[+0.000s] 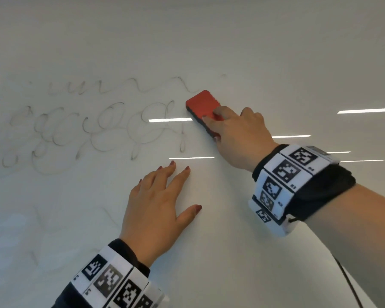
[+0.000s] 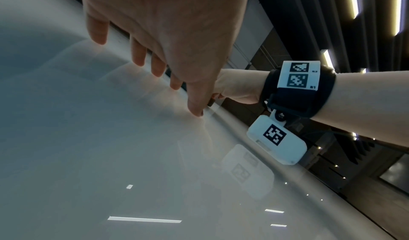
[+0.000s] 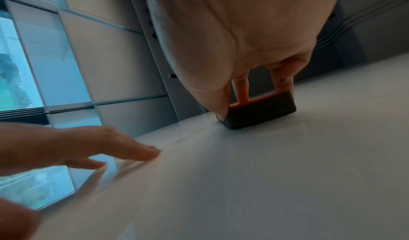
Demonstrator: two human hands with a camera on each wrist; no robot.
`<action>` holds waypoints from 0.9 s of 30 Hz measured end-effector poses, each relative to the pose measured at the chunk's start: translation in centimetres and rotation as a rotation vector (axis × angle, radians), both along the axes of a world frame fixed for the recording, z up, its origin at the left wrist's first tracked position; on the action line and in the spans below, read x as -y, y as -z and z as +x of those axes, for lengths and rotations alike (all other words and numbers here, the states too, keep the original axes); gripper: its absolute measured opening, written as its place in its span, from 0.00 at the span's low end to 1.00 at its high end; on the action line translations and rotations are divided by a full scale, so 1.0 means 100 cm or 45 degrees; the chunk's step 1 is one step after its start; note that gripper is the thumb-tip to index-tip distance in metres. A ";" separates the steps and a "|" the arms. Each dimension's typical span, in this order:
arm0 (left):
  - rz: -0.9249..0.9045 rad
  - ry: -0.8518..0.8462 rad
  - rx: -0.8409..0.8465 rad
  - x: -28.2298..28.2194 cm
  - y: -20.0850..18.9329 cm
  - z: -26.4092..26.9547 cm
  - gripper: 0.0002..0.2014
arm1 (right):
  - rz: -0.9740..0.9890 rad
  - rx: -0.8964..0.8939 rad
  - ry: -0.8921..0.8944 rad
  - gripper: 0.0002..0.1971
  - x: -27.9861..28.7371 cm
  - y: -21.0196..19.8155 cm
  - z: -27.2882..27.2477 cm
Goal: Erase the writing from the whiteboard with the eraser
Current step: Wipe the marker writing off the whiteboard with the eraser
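Observation:
A white whiteboard (image 1: 231, 41) fills the head view. Faint, smeared cursive writing (image 1: 93, 127) covers its left half. A red eraser (image 1: 203, 105) with a dark felt underside (image 3: 258, 112) lies flat on the board just right of the writing. My right hand (image 1: 236, 134) grips the eraser, thumb on its near side and fingers on top. My left hand (image 1: 158, 203) rests flat on the board below the writing, fingers straight and spread. In the left wrist view the left hand's fingers (image 2: 138, 55) touch the glossy board (image 2: 88, 139).
Ceiling lights reflect as bright bars (image 1: 365, 111) on the board's right half. Fainter smudged strokes (image 1: 38, 218) lie at the lower left. A window (image 3: 20, 69) and grey wall panels (image 3: 110, 60) stand beyond the board's edge in the right wrist view.

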State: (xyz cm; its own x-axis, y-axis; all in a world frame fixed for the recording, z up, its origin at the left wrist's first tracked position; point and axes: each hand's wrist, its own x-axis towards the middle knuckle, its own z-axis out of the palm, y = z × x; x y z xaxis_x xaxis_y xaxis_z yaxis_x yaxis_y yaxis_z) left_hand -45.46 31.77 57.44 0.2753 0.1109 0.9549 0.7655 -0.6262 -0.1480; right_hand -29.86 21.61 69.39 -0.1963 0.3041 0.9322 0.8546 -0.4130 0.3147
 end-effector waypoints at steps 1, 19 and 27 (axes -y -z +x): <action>0.000 -0.001 -0.002 -0.001 0.001 0.000 0.38 | -0.009 0.032 -0.023 0.28 -0.004 0.005 -0.006; -0.004 0.012 -0.028 0.001 0.000 -0.005 0.36 | 0.055 0.080 0.071 0.28 -0.011 -0.013 -0.016; -0.006 0.026 -0.021 0.001 -0.002 -0.007 0.35 | 0.192 -0.148 0.217 0.28 -0.004 -0.065 -0.002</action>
State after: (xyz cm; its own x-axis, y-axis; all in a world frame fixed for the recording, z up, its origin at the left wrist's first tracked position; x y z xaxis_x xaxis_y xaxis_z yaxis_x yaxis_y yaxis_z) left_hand -46.13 31.71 57.68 0.2930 0.1097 0.9498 0.7498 -0.6427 -0.1571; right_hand -30.08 21.97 75.93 -0.0430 0.1792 0.9829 0.7952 -0.5894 0.1423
